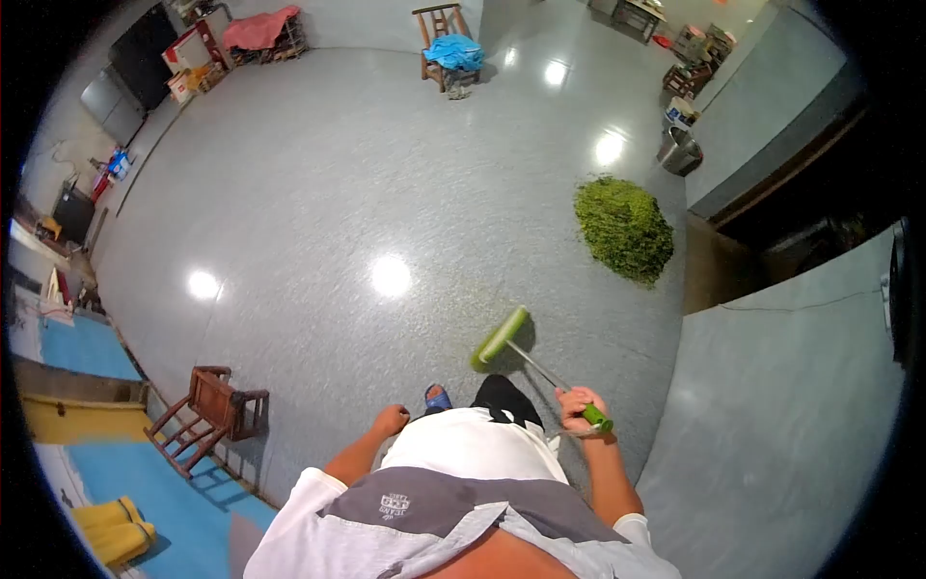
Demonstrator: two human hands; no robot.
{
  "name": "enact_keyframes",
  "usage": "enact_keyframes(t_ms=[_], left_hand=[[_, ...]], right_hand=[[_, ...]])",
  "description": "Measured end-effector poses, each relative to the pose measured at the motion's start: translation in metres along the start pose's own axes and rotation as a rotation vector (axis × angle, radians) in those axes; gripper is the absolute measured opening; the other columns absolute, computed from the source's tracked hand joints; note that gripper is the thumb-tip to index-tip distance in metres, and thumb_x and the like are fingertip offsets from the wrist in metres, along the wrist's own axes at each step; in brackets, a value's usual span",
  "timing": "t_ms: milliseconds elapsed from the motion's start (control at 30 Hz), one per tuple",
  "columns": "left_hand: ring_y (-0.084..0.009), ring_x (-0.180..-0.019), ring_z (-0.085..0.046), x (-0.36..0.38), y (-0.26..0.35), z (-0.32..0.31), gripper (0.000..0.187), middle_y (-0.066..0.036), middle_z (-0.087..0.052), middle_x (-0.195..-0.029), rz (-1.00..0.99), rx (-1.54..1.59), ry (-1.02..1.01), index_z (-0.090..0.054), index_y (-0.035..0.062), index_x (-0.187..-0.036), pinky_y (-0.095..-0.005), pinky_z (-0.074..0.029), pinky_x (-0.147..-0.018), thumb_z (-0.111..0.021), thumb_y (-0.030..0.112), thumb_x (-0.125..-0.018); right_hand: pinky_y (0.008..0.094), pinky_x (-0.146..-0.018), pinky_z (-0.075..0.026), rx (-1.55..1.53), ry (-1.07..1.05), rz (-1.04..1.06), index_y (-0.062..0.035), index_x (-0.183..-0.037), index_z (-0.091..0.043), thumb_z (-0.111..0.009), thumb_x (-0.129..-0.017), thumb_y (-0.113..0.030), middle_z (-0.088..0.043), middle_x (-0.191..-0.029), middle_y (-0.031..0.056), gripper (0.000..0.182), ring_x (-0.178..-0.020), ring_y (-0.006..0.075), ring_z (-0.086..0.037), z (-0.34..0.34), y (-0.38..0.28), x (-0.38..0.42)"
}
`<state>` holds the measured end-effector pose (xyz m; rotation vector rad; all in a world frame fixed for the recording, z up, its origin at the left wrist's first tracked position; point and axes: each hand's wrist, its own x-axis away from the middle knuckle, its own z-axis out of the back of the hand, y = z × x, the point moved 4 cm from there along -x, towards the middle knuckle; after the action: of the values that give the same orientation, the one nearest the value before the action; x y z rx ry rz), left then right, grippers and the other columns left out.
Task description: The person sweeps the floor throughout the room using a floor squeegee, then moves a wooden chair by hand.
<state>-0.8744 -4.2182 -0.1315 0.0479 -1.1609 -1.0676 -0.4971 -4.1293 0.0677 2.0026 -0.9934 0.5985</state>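
Observation:
My right hand (582,409) is wrapped around the handle of a broom (540,367), close to its green end grip. The thin metallic pole slants down to a wide green broom head on the floor, just ahead of my feet; its bristles look slightly blurred. My left hand (391,421) hangs beside my body, fingers curled, with nothing visible in it. Ahead and to the right of the broom lies a heap of green plant matter (625,230) on the grey floor (318,183).
A wooden chair (214,405) stands at the left, near yellow boots (113,531). Farther off, another chair (449,48) bears a blue cloth. Past the heap, a metal bucket (679,151) stands by the right wall. A dark doorway (801,207) opens at right.

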Motion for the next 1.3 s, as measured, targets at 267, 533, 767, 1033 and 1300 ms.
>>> enact_keyframes(t_ms=[267, 533, 767, 1033, 1300], left_hand=[[-0.0294, -0.086, -0.056, -0.004, 0.038, 0.0, 0.03, -0.017, -0.059, -0.09, 0.037, -0.028, 0.012, -0.061, 0.0045, -0.091, -0.0359, -0.043, -0.075, -0.052, 0.024, -0.071], [-0.0297, -0.081, -0.057, 0.001, 0.077, -0.011, 0.029, -0.017, -0.06, -0.086, 0.166, 0.117, 0.102, -0.061, 0.0041, -0.09, -0.0364, -0.044, -0.073, -0.054, 0.026, -0.072], [-0.029, -0.078, -0.058, -0.011, 0.058, -0.035, 0.025, -0.017, -0.06, -0.084, 0.097, 0.161, 0.152, -0.06, 0.0021, -0.088, -0.0354, -0.044, -0.069, -0.054, 0.021, -0.074], [-0.0299, -0.079, -0.058, -0.006, 0.08, -0.047, 0.026, -0.018, -0.06, -0.086, 0.188, 0.287, 0.254, -0.06, 0.0025, -0.089, -0.0364, -0.044, -0.069, -0.053, 0.022, -0.074], [-0.0316, -0.086, -0.055, -0.036, 0.122, -0.028, 0.027, -0.017, -0.058, -0.09, 0.147, 0.103, 0.232, -0.058, 0.0036, -0.093, -0.0381, -0.042, -0.074, -0.05, 0.022, -0.075]], right_hand=[[0.0217, -0.037, -0.037, 0.449, 0.236, 0.296, -0.0006, -0.071, -0.042, -0.041, -0.073, -0.007, -0.042, -0.05, 0.0033, 0.007, -0.038, 0.013, -0.041, -0.009, -0.081, -0.015], [0.028, -0.036, -0.033, 0.743, 0.357, 0.047, -0.0039, -0.062, -0.045, -0.045, -0.068, -0.012, -0.045, -0.059, 0.0122, 0.01, -0.047, 0.0217, -0.043, -0.04, -0.095, -0.122], [0.0324, -0.044, -0.04, 1.083, 0.268, -0.085, -0.0024, -0.065, -0.047, -0.043, -0.071, -0.012, -0.049, -0.063, 0.0124, 0.013, -0.053, 0.0248, -0.048, -0.064, 0.015, -0.207], [0.0211, -0.041, -0.033, 0.307, -0.088, -0.451, 0.0014, -0.089, -0.04, -0.039, -0.081, -0.01, -0.039, -0.051, -0.0036, 0.014, -0.04, 0.0076, -0.039, -0.122, -0.025, -0.209], [0.0218, -0.033, -0.031, -0.046, -0.095, -0.303, 0.0053, -0.11, -0.03, -0.037, -0.085, -0.015, -0.038, -0.052, -0.0023, 0.033, -0.039, 0.008, -0.038, -0.133, -0.101, -0.089]])
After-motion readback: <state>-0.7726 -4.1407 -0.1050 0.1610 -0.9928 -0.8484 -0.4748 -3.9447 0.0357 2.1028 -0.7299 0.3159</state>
